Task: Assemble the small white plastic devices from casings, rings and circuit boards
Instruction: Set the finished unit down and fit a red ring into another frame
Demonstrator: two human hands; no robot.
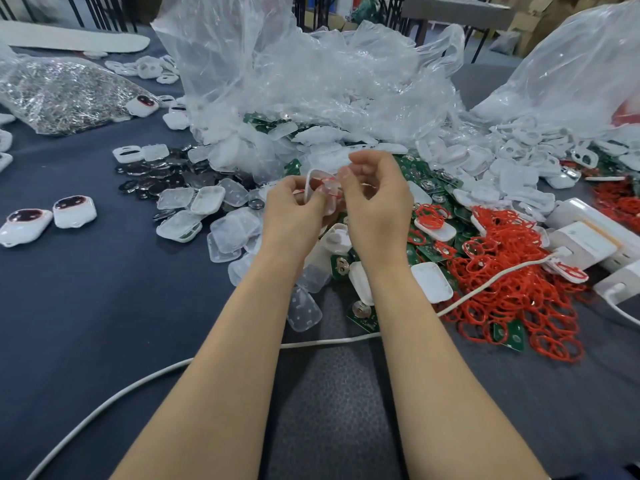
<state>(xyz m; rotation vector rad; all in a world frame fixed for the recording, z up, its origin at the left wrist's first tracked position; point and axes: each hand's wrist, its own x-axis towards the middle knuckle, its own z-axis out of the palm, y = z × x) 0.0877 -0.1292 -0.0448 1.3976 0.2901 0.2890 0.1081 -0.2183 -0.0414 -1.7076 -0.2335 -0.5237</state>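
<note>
1. A desk (86, 306) draped in dark blue-grey cloth fills the lower and middle view.
2. Behind it, at upper right, stands a second table (453, 4) with a grey top and dark metal legs.
3. Brown cardboard boxes (535, 27) are stacked beyond that table, in the top right corner.
4. Dark metal bars (100, 12) rise at top left.
5. Soft, even light falls across the cloth.

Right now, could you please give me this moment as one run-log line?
phase: ring fitting | left hand: holds casing | right hand: pinches red ring on casing | spare rings: heaped right
</note>
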